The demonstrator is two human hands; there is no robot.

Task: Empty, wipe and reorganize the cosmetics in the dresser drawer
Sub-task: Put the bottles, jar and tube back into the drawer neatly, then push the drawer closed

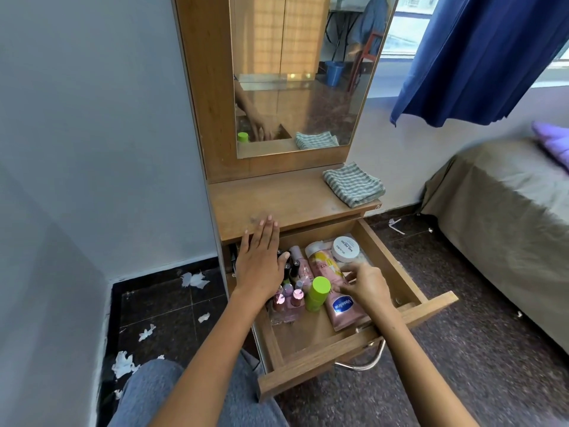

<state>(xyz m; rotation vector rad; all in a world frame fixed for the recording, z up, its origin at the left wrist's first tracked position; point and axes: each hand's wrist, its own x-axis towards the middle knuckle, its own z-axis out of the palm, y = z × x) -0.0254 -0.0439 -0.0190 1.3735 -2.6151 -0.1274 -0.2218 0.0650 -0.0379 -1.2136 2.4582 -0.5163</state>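
The drawer (409,315) stands pulled out under the bench (292,201), and the cosmetics lie in it — small nail-polish bottles (291,295) at the left, a green-capped bottle (318,292), a pink Vaseline tube (343,306) and a white jar (346,248) toward the back. The left hand (260,263) hovers flat over the bottles, its grip spread, fingertips at the bench edge. The right hand (366,285) reaches in beside the tube, fingers curled — whether they pinch anything I cannot tell; a folded striped cloth (354,184) sits on the bench.
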